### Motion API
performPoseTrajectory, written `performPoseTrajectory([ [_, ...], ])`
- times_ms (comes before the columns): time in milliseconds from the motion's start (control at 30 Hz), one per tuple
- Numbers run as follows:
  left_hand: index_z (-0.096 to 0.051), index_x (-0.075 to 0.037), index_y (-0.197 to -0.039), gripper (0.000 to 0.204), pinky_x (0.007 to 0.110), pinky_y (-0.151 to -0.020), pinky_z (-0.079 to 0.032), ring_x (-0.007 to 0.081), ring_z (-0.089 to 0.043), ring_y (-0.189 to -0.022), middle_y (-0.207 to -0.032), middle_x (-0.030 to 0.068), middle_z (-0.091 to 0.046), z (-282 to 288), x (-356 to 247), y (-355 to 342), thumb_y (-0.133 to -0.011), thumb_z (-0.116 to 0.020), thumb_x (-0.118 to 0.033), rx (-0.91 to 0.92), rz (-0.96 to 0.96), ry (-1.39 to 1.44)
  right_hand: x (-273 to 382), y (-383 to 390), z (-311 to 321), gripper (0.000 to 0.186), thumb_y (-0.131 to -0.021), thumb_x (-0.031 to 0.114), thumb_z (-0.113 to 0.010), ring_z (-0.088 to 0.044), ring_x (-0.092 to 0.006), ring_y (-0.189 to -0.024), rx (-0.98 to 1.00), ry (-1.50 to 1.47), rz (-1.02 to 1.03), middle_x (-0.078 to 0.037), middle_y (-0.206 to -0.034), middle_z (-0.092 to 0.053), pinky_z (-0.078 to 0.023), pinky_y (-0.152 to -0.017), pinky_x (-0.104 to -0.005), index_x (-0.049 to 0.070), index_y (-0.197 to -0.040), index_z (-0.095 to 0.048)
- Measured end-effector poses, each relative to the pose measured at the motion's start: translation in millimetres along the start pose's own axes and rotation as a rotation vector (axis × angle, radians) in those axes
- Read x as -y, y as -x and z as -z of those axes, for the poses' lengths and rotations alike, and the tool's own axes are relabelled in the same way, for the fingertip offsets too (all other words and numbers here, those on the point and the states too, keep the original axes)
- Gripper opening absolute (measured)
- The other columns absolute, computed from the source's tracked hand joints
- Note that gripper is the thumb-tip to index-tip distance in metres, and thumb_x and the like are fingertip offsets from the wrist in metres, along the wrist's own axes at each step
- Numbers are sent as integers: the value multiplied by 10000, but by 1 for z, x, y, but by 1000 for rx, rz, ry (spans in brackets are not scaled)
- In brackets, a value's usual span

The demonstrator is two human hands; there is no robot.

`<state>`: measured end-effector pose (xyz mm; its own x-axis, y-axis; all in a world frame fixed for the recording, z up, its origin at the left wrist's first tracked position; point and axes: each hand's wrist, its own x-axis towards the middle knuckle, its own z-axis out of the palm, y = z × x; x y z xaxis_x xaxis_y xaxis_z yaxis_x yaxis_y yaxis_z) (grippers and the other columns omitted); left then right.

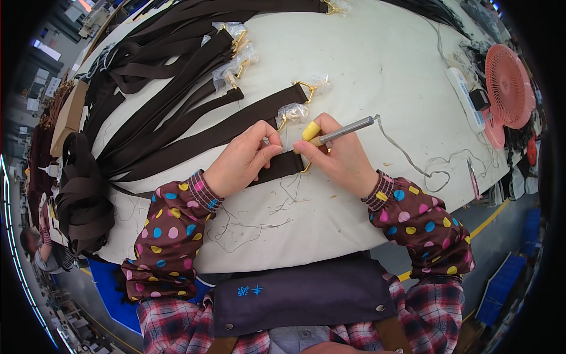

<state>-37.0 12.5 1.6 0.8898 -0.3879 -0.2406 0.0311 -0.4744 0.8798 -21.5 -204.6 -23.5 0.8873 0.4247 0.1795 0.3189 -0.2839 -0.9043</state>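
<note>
My left hand [247,154] is closed at the upper edge of a dark brown strap [282,167], thumb and index finger pinched there; any thread between them is too fine to confirm. My right hand [339,162], with a yellow cover on one finger, grips a slim metal pen-like tool [352,127] with a cord, its tip near that strap's end. A gold hook [306,166] is partly hidden behind my right fingers. Just above, another strap [262,109] ends in a gold clasp [303,88], near small clear plastic wrapping [293,110]. Loose threads [247,233] lie on the white table [389,76].
A heap of dark straps [85,194] fills the left side, beside a cardboard box [69,115]. At the right are a pink fan [504,82], a white power strip [463,97] and pink scissors [474,180]. A co-worker [44,251] is at the far left.
</note>
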Motion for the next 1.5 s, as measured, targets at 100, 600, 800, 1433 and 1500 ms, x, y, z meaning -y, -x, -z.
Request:
performPoseTrajectory([
  [100, -464, -57, -988, 72, 183, -497, -461, 51, -513, -725, -988, 10, -525, 1, 0, 1, -977, -528, -90, 13, -24, -4, -1, 0, 0, 257, -902, 148, -698, -463, -48, -592, -2, 19, 10, -11, -709, -529, -385, -515, -227, 20, -865, -477],
  [600, -569, -33, -1000, 169, 250, -613, -430, 107, -479, -669, -921, 41, -531, 4, 2, -3, -872, -675, -64, -44, -239, -363, -5, -1, -4, 291, -890, 229, -700, -460, -97, -557, -30, -49, 25, -28, -663, -525, -373, -497, -260, 39, -857, -482],
  [800, -568, -32, -955, 117, 249, -630, -427, 113, -474, -690, -893, 41, -511, 6, 6, -4, -893, -656, -78, -65, -219, -314, -7, -2, -7, 312, -877, 262, -709, -466, -137, -530, -33, -46, 47, -44, -632, -516, -369, -487, -292, 44, -851, -488],
  [1433, -560, -56, -944, 132, 333, -678, -455, 235, -570, -757, -899, 87, -539, 3, 1, -3, -909, -640, -155, -73, -151, -311, -5, -3, -7, 335, -873, 279, -716, -459, -150, -527, -19, -16, 35, -53, -625, -511, -362, -485, -303, 42, -853, -480],
  [1500, -561, -56, -944, 132, 332, -677, -457, 234, -571, -756, -899, 88, -540, 3, 1, -3, -909, -641, -154, -74, -152, -308, -5, -3, -7, 337, -872, 280, -718, -460, -149, -529, -15, -6, 30, -52, -626, -514, -364, -487, -303, 42, -854, -480],
])
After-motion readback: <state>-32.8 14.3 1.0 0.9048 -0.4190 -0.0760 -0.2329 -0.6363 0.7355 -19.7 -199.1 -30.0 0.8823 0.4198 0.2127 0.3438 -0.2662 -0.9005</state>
